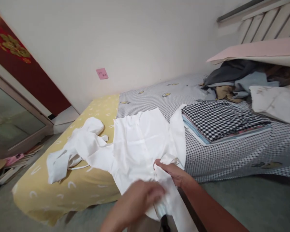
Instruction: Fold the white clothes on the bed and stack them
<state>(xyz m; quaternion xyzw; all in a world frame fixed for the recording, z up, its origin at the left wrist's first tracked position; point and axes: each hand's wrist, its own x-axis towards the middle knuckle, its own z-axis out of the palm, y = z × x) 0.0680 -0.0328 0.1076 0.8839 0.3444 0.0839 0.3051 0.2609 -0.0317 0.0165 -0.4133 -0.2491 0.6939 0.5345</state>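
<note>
Hands [132, 203] [171, 172] on white garment [140, 145]

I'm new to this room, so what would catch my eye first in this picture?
A long white garment sprawls across yellow and checked bedding, its near end gathered in the person's right hand, with the blurred left hand over it. To the right lies a folded stack topped with black-and-white checked fabric. A pink sticky note stands out on the pale wall beyond.

Room lies over the checked bedsheet [222, 158] beside the white garment [137, 145]; folded clothes [222, 122] block beyond.
</note>
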